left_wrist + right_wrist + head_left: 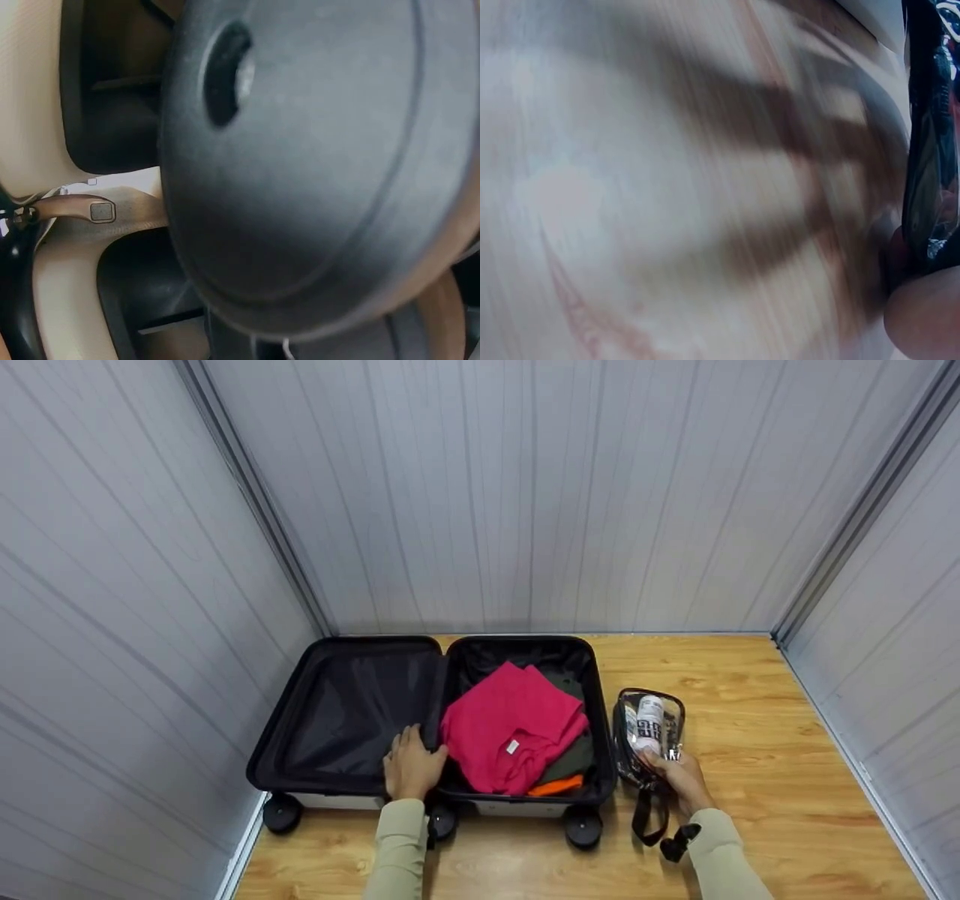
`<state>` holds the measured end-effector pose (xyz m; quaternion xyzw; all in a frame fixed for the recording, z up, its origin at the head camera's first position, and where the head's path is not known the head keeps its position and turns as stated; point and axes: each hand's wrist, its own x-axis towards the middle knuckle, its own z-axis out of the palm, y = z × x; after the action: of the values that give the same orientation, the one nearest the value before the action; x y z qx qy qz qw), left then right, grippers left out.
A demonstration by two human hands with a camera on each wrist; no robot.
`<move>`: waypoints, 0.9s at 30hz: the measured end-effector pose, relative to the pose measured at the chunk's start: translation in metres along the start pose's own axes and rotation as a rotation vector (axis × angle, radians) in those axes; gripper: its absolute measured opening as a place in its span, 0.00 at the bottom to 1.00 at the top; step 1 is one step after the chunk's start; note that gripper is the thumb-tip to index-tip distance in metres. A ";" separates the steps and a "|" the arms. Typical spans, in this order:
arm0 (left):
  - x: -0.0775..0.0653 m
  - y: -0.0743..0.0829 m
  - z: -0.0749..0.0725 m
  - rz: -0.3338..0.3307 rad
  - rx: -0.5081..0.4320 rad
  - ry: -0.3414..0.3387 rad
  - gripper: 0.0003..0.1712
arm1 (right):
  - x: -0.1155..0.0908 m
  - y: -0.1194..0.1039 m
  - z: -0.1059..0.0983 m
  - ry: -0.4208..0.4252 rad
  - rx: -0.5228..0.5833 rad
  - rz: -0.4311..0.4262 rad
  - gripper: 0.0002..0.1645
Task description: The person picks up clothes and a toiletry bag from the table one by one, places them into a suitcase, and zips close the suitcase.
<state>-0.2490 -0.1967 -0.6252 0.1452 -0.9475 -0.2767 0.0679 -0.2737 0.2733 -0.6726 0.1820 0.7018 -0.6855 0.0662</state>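
An open black-lined suitcase (pixel 292 720) lies flat in the head view, its two halves side by side. My left hand (pixel 412 765) rests on the front inner edge of the left half, fingers extended over the lining. In the right half lies a folded pink garment (pixel 517 720) on a dark green one (pixel 574 757), with an orange piece (pixel 556 786) at the front. Beside the suitcase, my right hand (pixel 684 780) grips the front of a clear pouch (pixel 679 712) with black trim. Inside the pouch shows a white bottle (pixel 649 720); a black strap (pixel 651 814) hangs from it.
Black suitcase wheels (pixel 583 826) jut from the front side; one wheel (pixel 322 165) fills much of the left wrist view. Wood floor (pixel 780 765) extends to the right. Pale panel walls (pixel 540 510) stand behind and at both sides.
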 end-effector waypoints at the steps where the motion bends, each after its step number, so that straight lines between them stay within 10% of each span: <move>1: 0.000 0.000 0.000 -0.001 0.000 -0.001 0.44 | 0.000 0.000 0.000 -0.004 0.014 0.001 0.26; 27: 0.001 0.000 0.000 -0.005 -0.007 0.011 0.44 | -0.004 0.001 -0.005 -0.006 0.040 -0.017 0.21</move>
<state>-0.2499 -0.1971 -0.6249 0.1488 -0.9458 -0.2794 0.0729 -0.2689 0.2773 -0.6717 0.1751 0.6893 -0.7005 0.0588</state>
